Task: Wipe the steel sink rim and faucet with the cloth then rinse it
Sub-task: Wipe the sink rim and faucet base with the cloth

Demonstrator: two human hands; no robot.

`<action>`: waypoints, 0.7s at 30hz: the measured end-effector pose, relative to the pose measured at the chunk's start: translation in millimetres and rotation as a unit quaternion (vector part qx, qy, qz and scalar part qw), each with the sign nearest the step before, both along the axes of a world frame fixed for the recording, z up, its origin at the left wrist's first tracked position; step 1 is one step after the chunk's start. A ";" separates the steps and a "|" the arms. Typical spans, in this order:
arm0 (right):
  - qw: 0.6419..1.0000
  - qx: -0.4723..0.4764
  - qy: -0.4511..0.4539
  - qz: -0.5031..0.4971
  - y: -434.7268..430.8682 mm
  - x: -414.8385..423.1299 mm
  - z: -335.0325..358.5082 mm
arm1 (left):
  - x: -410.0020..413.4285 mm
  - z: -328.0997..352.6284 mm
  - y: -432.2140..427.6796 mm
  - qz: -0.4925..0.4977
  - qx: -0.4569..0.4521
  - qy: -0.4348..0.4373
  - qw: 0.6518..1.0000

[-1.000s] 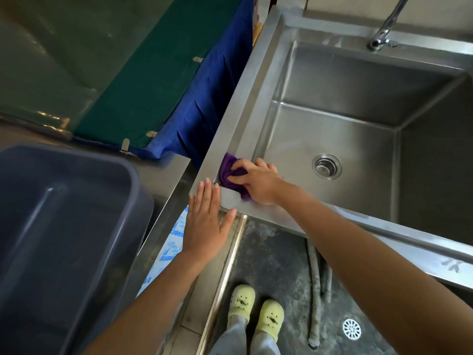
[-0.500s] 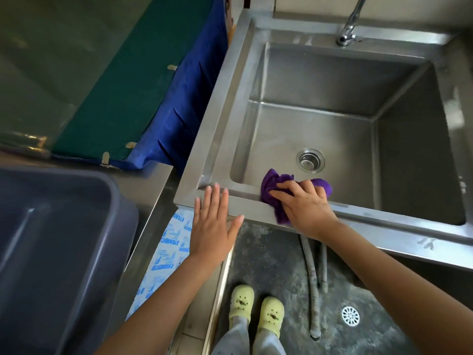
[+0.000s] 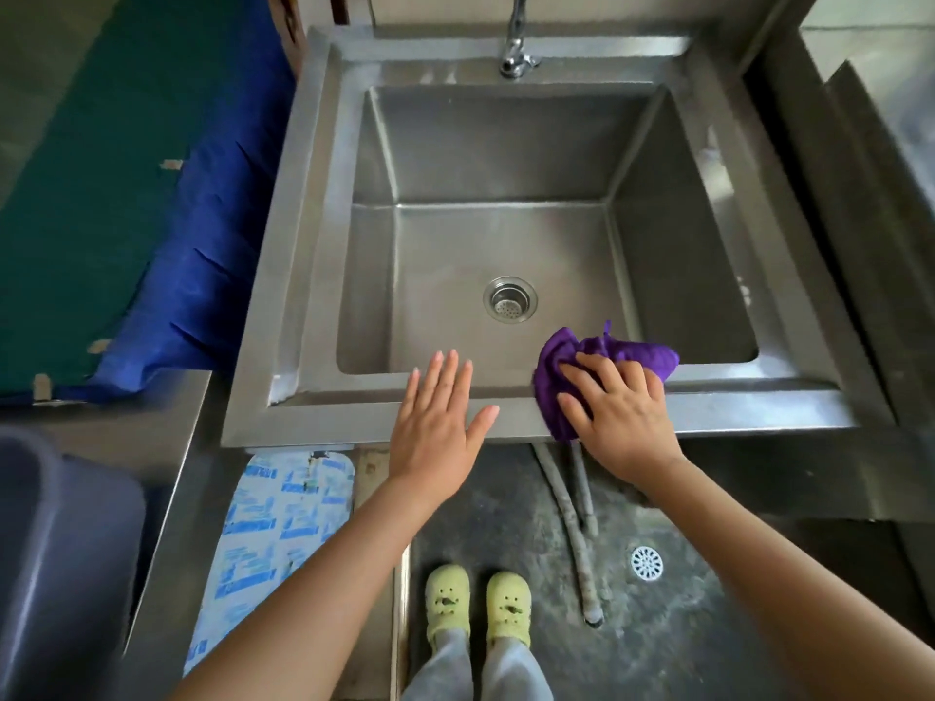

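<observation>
A square steel sink fills the middle of the view, its near rim (image 3: 334, 414) running left to right in front of me. The faucet (image 3: 515, 40) rises from the far rim, its spout cut off at the top. A crumpled purple cloth (image 3: 554, 361) lies on the near rim, right of centre. My right hand (image 3: 614, 409) presses flat on the cloth with fingers spread over it. My left hand (image 3: 437, 422) rests open on the rim beside it, palm down, holding nothing. The drain strainer (image 3: 510, 299) sits in the dry basin floor.
A grey plastic tub (image 3: 60, 559) stands on the steel counter at lower left. Blue and green fabric (image 3: 192, 245) hangs left of the sink. More steel surface (image 3: 860, 204) adjoins on the right. Below are hoses (image 3: 571, 518), a floor drain (image 3: 646, 563) and my yellow shoes.
My right hand has slid the cloth rightward along the near rim, from the left corner to right of centre. My left hand has followed to the right along the rim, still open.
</observation>
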State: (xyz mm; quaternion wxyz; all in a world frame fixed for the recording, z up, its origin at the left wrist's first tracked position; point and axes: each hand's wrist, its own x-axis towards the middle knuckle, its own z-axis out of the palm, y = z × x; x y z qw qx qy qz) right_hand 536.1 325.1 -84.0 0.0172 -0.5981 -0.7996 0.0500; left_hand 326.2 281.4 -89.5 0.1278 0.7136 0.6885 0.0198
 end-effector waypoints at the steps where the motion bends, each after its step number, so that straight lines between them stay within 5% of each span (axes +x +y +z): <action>1: 1.000 0.004 0.001 -0.011 0.6 8.0 -0.9 | -1.0 -0.6 -0.9 -0.002 0.005 0.007 1.000; 16: 0.976 0.016 0.026 -0.216 0.5 49.5 -5.6 | 6.1 2.4 4.0 -0.008 -0.027 0.019 0.999; 21: 0.978 0.003 0.015 -0.208 -18.1 45.4 -4.0 | 54.2 2.1 25.3 -0.092 -0.016 -0.006 0.996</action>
